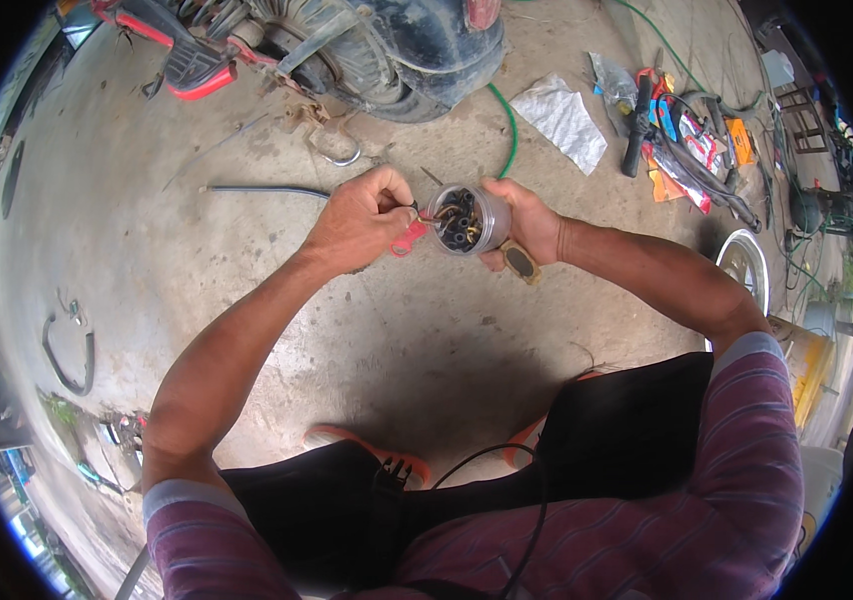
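Observation:
My left hand (372,215) is closed in a pinch at the left side of a jar's mouth, on a small piece I cannot make out. A red plastic piece with a loop (407,240) shows just below those fingers. My right hand (537,220) grips the clear plastic jar (487,218), tilted with its mouth toward my left hand. Inside are several small black and brass-coloured parts (460,222). An oval tan piece with a dark centre (522,264) sits by my right fingers, under the jar. A thin black tube (257,190) lies on the concrete floor beyond my left hand.
A scooter (417,60) stands ahead, with a green hose (502,110) on the floor. A white rag (562,115) and a pile of tools and packets (677,140) lie ahead right. A silver wheel rim (747,260) is at right, a curved hose (84,350) at left.

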Demonstrator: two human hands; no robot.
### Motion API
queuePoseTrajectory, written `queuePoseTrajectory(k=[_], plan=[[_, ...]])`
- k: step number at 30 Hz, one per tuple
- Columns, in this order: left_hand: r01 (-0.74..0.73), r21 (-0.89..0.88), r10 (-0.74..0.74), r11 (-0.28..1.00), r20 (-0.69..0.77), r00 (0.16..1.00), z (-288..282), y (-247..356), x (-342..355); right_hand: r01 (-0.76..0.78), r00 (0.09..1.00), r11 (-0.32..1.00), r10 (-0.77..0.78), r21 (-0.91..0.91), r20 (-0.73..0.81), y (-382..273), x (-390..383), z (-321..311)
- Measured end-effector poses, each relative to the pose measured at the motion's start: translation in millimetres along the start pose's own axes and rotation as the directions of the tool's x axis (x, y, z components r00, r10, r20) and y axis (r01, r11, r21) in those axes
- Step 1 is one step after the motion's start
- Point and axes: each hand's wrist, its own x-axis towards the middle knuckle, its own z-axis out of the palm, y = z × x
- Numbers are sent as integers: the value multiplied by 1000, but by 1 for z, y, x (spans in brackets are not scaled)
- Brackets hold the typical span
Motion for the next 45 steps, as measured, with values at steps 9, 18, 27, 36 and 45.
queuePoseTrajectory(k=[9,18,27,36,45], plan=[[326,8,-308,945,-307,900,-73,-82,24,-16,999,999,18,43,-48,2,-10,-14],[-75,799,298,596,-133,945,-47,-84,33,17,998,1000,-15,23,-66,2,-8,-20],[-119,890,138,440,64,988,-16,-76,62,-14,997,1000,16,24,-78,2,-12,-16],[-104,924,-11,368,116,993,-20,-70,67,17,996,999,-15,33,-84,4,-19,-15],[96,622,37,777,-198,980,-33,-59,60,110,983,993,-114,-37,-144,-3,-22,-6]])
